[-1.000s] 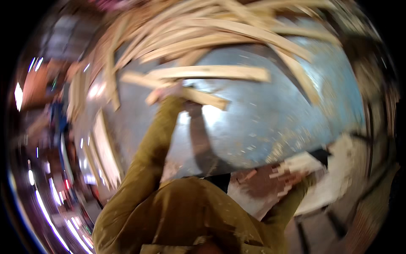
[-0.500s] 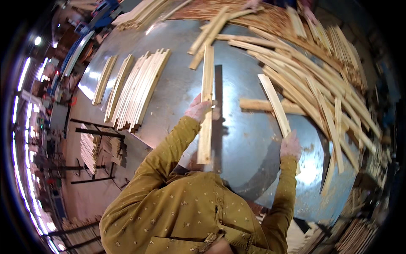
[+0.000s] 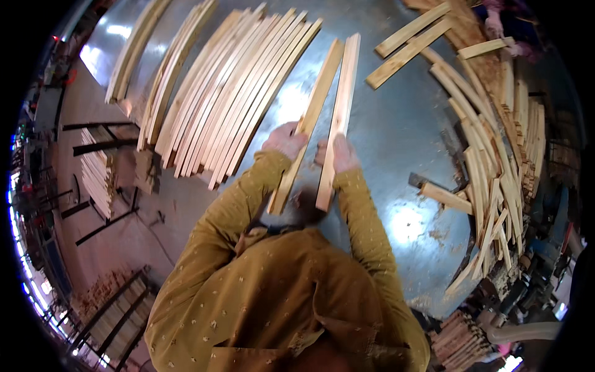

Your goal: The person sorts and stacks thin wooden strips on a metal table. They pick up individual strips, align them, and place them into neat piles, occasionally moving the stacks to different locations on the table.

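Observation:
My left hand (image 3: 286,140) is closed round the middle of a narrow wooden slat (image 3: 317,87), which slants up and away over the metal tabletop. A second, paler slat (image 3: 344,87) is gripped in my right hand (image 3: 341,152), close beside the first. The two slats stand a little apart, nearer each other at their far ends. Left of my left hand lies a row of several slats (image 3: 235,87) set side by side on the metal table (image 3: 396,136).
Two smaller groups of slats (image 3: 176,68) lie farther left. At right is a loose heap of slats (image 3: 480,149), with two separate slats (image 3: 412,37) beyond. Another person's hands (image 3: 496,28) hold a short piece at the far right. A rack of slats (image 3: 96,173) stands below the table's left edge.
My right hand has come left from the heap's side, bringing the paler slat next to the other. The view has turned, so the row of slats looks nearer.

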Tool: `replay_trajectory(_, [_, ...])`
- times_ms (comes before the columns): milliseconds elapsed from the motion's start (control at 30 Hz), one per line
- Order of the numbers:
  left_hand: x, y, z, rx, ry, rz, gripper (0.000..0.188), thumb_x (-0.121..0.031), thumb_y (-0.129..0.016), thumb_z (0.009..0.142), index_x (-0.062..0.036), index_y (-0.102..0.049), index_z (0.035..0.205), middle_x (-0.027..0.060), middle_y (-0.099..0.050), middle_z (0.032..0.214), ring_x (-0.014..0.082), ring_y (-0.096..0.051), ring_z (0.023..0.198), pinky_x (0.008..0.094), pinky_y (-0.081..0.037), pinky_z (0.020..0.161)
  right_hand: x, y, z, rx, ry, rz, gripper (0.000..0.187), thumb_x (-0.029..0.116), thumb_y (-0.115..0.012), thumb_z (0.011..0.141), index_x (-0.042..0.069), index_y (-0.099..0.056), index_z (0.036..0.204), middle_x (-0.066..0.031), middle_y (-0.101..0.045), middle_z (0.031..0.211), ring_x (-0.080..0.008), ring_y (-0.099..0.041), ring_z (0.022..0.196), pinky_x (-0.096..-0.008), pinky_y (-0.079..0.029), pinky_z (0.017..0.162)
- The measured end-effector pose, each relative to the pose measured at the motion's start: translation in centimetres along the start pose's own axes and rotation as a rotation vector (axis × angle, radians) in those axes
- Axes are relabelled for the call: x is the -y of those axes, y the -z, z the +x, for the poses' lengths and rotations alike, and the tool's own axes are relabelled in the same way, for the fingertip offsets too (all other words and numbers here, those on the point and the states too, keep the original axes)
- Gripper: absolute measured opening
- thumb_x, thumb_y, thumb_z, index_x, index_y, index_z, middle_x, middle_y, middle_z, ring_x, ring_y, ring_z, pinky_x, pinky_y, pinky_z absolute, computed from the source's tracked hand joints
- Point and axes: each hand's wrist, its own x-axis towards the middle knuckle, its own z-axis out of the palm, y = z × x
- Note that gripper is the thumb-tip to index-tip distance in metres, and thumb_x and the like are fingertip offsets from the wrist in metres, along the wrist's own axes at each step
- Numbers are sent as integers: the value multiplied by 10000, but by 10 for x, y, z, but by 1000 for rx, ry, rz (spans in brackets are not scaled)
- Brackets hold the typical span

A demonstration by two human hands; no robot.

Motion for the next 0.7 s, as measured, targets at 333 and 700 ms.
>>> replay_trajectory(333, [34, 91, -31, -138, -415, 205, 502, -224, -647, 881, -38, -494, 1321, 245, -559, 1209, 430, -576, 1080, 479, -489, 920, 29, -115, 41, 66, -10, -1513, 738, 604, -387, 947, 172, -262, 1532, -256, -542, 1348, -388, -512, 1272, -492, -389, 1063])
replay_trajectory(700, [59, 76, -25, -299, -504, 666, 773, -196, -754, 664, -38, -438, 1351, 214, -432, 1321, 428, -394, 1268, 594, -267, 1098, 212, -49, 211, -1074, 119, -1318, 1178, 638, -701, 741, 13, -105, 1542, -264, -308, 1511, -369, -382, 1377, -436, -319, 1137])
